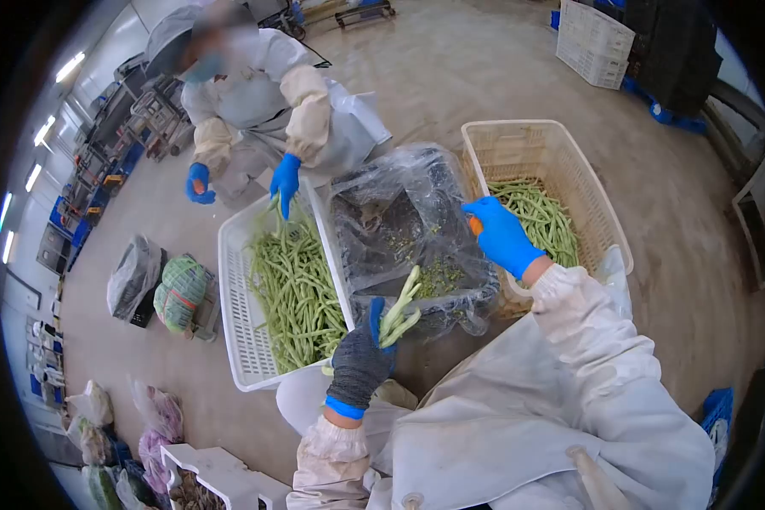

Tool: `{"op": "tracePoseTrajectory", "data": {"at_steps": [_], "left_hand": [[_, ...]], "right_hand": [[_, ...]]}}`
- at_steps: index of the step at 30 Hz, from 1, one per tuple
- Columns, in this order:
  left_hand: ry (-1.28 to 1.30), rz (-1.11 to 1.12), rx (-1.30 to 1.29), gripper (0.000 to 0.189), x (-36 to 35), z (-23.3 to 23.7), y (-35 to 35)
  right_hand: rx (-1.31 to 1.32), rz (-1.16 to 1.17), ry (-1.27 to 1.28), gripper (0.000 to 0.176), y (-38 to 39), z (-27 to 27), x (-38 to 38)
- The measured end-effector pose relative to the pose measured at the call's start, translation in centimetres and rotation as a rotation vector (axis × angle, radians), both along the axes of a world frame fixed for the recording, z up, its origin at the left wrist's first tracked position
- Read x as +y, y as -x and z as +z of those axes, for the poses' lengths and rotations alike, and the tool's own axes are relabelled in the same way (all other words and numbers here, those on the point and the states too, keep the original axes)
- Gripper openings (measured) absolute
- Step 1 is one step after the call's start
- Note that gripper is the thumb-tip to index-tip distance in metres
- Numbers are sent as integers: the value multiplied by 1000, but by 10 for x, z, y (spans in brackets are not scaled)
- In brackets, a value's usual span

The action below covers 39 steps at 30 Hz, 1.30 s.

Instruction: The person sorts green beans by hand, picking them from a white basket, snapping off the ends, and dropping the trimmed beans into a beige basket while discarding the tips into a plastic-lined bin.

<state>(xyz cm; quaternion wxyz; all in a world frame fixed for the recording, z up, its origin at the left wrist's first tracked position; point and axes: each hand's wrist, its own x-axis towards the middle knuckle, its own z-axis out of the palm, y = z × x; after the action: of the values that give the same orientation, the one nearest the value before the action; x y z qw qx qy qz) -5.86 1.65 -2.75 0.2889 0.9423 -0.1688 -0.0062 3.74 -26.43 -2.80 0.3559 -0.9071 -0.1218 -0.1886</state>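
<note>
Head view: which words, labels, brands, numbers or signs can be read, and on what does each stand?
None can be read.
White crate, tan crate: no readable lettering.
Green wrapped bundle, pink bag: any print is too small or blurred.

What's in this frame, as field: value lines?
left hand: dark grey glove, holding pale green beans
right hand: blue glove, closed on small orange object, mostly hidden
white plastic crate: green bean pile
beige plastic crate: smaller bean heap
between crates: clear plastic sheet, green scraps
co-worker: blue gloves, one hand at bean pile
</note>
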Motion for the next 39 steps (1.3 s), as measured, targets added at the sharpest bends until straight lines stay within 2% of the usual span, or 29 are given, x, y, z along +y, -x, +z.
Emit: {"op": "tracePoseTrajectory", "data": {"at_steps": [1,2,4,5,6,7,9,10,13,17,19,20,22,25,29,31,35,37,39], "left_hand": [[-60,47,20,68,-3,4,2],[-118,91,42,79,-8,9,2],[-117,91,33,86,-15,12,2],[-117,96,16,94,-18,12,1],[-119,88,16,94,-20,12,1],[-149,98,30,96,-22,11,0],[-180,111,43,97,-24,12,1],[-143,117,49,98,-25,14,2],[-148,147,62,99,-26,17,0],[-255,212,142,98,-30,21,-6],[-292,191,143,95,-24,16,-8],[-334,163,146,92,-20,13,-10],[-337,139,120,88,-17,11,-10],[-378,122,97,80,-17,12,-10],[-408,129,97,76,-17,12,-9],[-390,127,83,76,-17,13,-8],[-408,144,87,76,-20,13,-11],[-418,131,95,74,-21,12,-13],[-429,119,102,73,-21,7,-16]], "right_hand": [[-217,-29,170,35,2,4,-2],[-183,85,96,41,19,27,17],[-56,478,-104,43,45,39,43],[0,539,-74,37,63,49,59],[55,599,-46,32,76,53,73],[55,593,-49,32,80,47,82],[28,526,275,18,80,36,95],[-3,528,265,11,78,32,95],[-38,484,344,13,75,28,100],[-60,460,298,12,68,16,103],[-113,373,83,11,66,8,99],[-115,377,85,11,66,5,96],[30,388,-87,12,65,2,91],[121,485,-49,20,56,-2,88],[56,566,92,17,51,-1,85],[64,568,233,19,52,2,86],[-18,525,255,19,56,5,90],[-4,466,397,20,60,12,94],[-53,442,396,19,60,9,97]]}}
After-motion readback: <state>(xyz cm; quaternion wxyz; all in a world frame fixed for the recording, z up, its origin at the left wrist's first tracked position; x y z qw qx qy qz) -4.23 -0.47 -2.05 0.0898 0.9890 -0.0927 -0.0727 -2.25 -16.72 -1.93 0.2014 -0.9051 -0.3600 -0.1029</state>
